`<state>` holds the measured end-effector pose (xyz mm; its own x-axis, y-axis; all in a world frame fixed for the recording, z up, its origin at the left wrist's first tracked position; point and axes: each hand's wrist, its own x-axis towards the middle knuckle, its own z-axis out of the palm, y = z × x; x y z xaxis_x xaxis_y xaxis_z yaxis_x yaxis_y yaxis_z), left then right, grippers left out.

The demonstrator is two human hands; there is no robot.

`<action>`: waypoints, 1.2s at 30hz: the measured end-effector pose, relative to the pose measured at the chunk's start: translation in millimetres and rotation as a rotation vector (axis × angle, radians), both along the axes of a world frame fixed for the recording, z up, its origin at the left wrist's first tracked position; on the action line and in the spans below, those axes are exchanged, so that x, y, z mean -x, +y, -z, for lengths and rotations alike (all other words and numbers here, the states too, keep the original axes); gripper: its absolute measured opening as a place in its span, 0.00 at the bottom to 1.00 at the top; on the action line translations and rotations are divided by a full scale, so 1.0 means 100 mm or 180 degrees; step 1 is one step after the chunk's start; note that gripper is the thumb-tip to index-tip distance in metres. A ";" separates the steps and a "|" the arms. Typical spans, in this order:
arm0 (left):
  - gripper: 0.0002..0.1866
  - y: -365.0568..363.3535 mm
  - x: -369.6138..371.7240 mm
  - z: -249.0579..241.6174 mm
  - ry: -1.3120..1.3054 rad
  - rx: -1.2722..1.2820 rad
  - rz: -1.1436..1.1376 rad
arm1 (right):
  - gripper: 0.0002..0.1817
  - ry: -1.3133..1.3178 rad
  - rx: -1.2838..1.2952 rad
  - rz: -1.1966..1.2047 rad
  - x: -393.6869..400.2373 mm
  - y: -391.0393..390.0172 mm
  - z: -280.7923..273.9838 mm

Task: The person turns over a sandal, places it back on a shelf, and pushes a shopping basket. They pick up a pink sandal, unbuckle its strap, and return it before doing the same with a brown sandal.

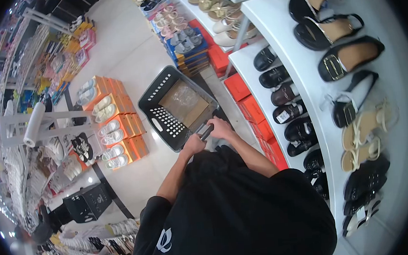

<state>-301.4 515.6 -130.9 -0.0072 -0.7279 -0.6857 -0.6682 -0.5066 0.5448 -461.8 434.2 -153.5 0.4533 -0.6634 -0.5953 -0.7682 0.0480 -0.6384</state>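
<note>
Both of my hands are closed round the handle of a dark grey rolling shopping basket. My left hand grips its left end, and my right hand holds the right end close beside it. Ahead of them the shopping basket stands on the floor, with holes in its walls. A flat brown piece of cardboard lies in its bottom. Parts of the handle are hidden by my fingers.
A curved white shelf with black and beige shoes runs along my right, above red shoe boxes. Orange boxes topped with pale shoes stand left of the basket. A black box-like stand and shoe racks are lower left.
</note>
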 end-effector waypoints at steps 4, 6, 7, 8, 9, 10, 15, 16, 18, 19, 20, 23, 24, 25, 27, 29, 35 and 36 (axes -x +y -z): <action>0.17 -0.17 -0.17 0.04 -0.0028 -0.0073 -0.0186 | 0.24 -0.0003 0.0078 -0.0078 -0.21 -0.22 0.01; 0.17 -0.26 -0.28 0.04 0.0024 -0.0095 -0.0212 | 0.24 0.0019 0.0030 -0.0037 -0.35 -0.33 -0.04; 0.17 -0.30 -0.33 0.04 0.0052 -0.0111 -0.0213 | 0.24 0.0009 0.0042 -0.0067 -0.39 -0.37 -0.06; 0.16 -0.34 -0.39 0.04 0.0070 -0.0097 -0.0180 | 0.24 0.0003 0.0056 -0.0088 -0.42 -0.41 -0.08; 0.16 -0.38 -0.45 0.06 0.0088 -0.0112 -0.0172 | 0.23 0.0001 0.0070 -0.0103 -0.48 -0.45 -0.11; 0.16 -0.40 -0.51 0.07 0.0111 -0.0131 -0.0161 | 0.23 0.0028 0.0068 -0.0099 -0.54 -0.48 -0.13; 0.17 -0.51 -0.96 0.02 0.0172 -0.0060 -0.0119 | 0.22 0.0157 0.0287 0.0027 -1.02 -0.50 -0.15; 0.17 -0.56 -1.08 -0.12 0.0204 -0.0049 -0.0095 | 0.23 0.0155 0.0209 0.0023 -1.13 -0.50 -0.14; 0.18 -0.61 -1.35 -0.17 0.0240 0.0008 -0.0021 | 0.26 0.0156 0.0056 0.0029 -1.34 -0.53 -0.13; 0.18 -0.59 -1.48 -0.10 0.0254 0.0052 0.0028 | 0.26 0.0162 0.0106 0.0031 -1.46 -0.53 -0.13; 0.18 -0.59 -1.60 -0.03 0.0265 0.0086 0.0072 | 0.27 0.0168 0.0145 0.0029 -1.57 -0.53 -0.11; 0.18 -0.70 -1.96 0.03 0.0250 -0.0049 0.0279 | 0.28 0.0143 0.0386 0.0070 -1.87 -0.57 -0.04; 0.17 -0.72 -2.06 0.06 0.0252 -0.0059 0.0279 | 0.29 0.0130 0.0473 0.0085 -1.96 -0.57 -0.07; 0.16 -0.73 -2.14 0.09 0.0201 0.0057 0.0340 | 0.28 0.0144 0.0316 0.0134 -2.03 -0.59 -0.10; 0.15 -0.76 -2.30 0.10 0.0085 0.0295 0.0470 | 0.28 0.0158 0.0009 0.0240 -2.18 -0.64 -0.21; 0.14 -0.80 -2.46 0.08 0.0136 0.0296 0.0552 | 0.28 0.0206 -0.0086 0.0227 -2.31 -0.68 -0.34; 0.13 -0.96 -2.86 0.02 0.0013 0.0275 0.0621 | 0.26 0.0360 -0.0018 -0.0126 -2.67 -0.83 -0.17; 0.13 -1.00 -2.92 0.01 -0.0066 0.0298 0.0606 | 0.26 0.0366 0.0266 -0.0207 -2.74 -0.85 -0.15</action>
